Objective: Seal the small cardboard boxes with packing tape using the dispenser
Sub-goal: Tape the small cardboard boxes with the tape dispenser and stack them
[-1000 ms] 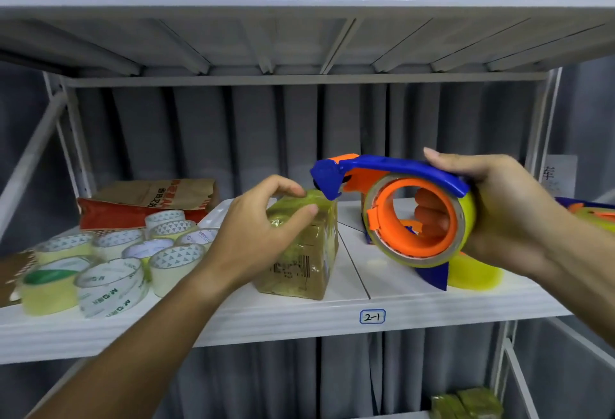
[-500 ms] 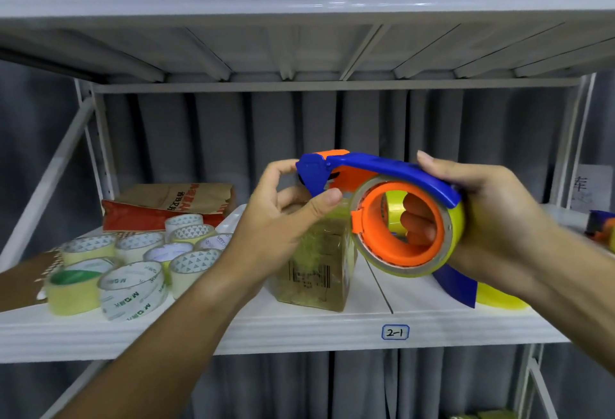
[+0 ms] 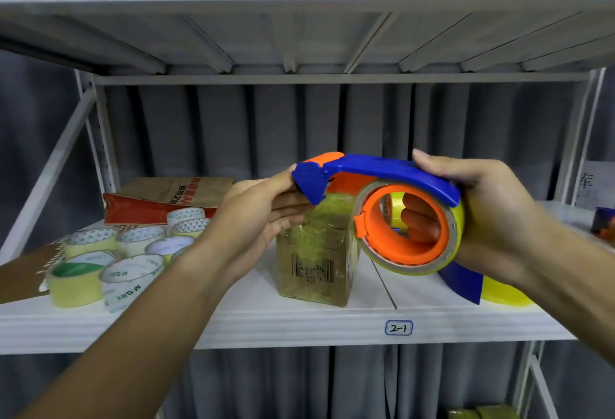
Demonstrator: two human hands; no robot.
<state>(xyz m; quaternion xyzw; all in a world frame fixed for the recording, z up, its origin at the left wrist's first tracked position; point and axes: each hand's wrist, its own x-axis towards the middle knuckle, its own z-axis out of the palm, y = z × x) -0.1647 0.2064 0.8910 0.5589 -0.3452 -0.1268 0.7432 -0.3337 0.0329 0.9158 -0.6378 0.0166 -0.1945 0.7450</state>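
- Sealing the small cardboard box (image 3: 314, 262) looks like the step in hand: it stands on the shelf (image 3: 299, 329) near the front edge, about midway along and just left of the seam between the shelf panels, with the "2-1" label (image 3: 398, 328) on the front lip below and to its right.
- The right hand (image 3: 492, 219) grips the tape dispenser (image 3: 392, 205) in the air above and right of the box, thumb along the blue handle and fingers curled through the orange core.
- The left hand (image 3: 263, 215) reaches to the blue cutter head with fingers fairly straight and close together; whether they pinch a tape end I cannot tell.
- To do it well, I judge the free tape end should be drawn out, pressed on one face of the box, and the dispenser pulled straight over the top seam while the left hand steadies the box.
- The box already carries shiny wrinkled tape, so overlap and air creases are a likely fault.
- Hidden: the box top behind the cutter head, the blade, and the tape end itself.
- Spare tape rolls (image 3: 109, 262) cluster toward the left end of the shelf; their print is too blurred to read fully.
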